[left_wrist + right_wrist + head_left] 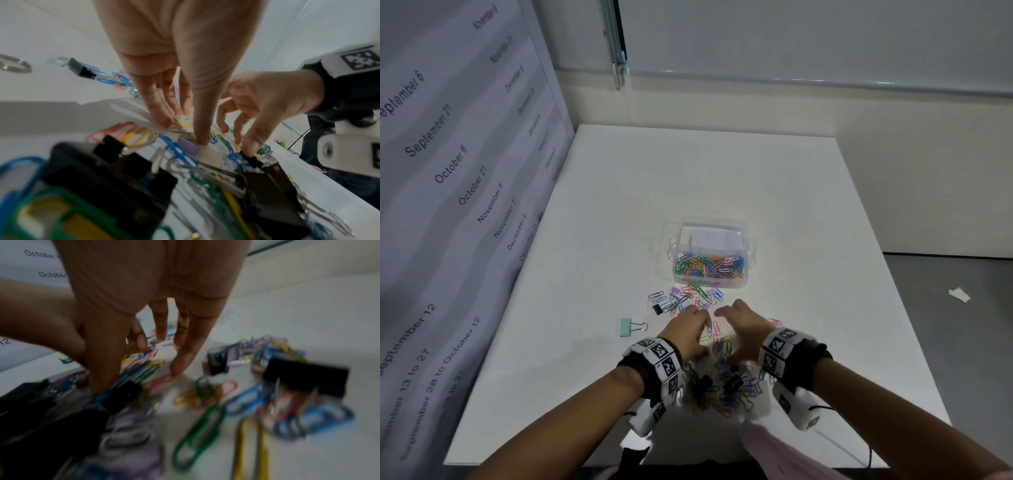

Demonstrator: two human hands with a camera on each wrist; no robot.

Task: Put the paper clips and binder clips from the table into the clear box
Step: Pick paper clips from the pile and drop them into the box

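Both forearms reach in from the lower corners of the head view, converging at lower centre. The left hand (686, 330) and right hand (744, 327) sit side by side, palms facing, fingers (162, 113) stretched downward and slightly bent.

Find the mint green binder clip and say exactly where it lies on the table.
In the head view the mint green binder clip lies alone on the table, left of the left hand and nearer than the clear box.

clear box (743, 240): glossy plastic | paper clips (709, 265): coloured coating | table (619, 205): matt white
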